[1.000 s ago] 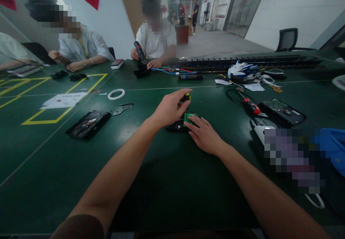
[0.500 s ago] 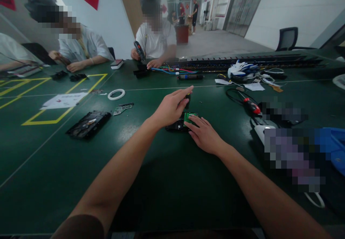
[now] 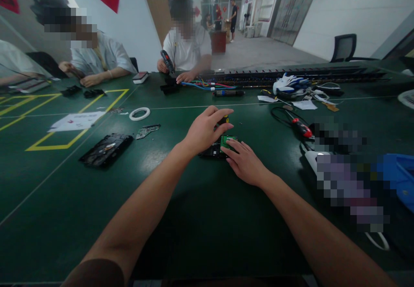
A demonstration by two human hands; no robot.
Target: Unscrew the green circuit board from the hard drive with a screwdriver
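Note:
My left hand (image 3: 204, 129) is closed round the black-and-yellow handle of a small screwdriver (image 3: 224, 119) that stands upright over a black hard drive (image 3: 214, 149) on the green table. A green circuit board (image 3: 228, 141) lies on top of the drive. My right hand (image 3: 246, 163) rests flat on the near right part of the drive, fingers stretched out over the board, holding it down.
Another black drive (image 3: 105, 148) and a loose circuit board (image 3: 147, 130) lie to the left, with a white tape ring (image 3: 139, 113) and papers (image 3: 76, 120) beyond. A red-handled screwdriver (image 3: 302, 127) and gloves (image 3: 290, 82) sit right. Two people work across the table.
My left fingers shifted on the screwdriver handle, straightening half a second ago and curling round it again now. The right hand and the drive stayed put.

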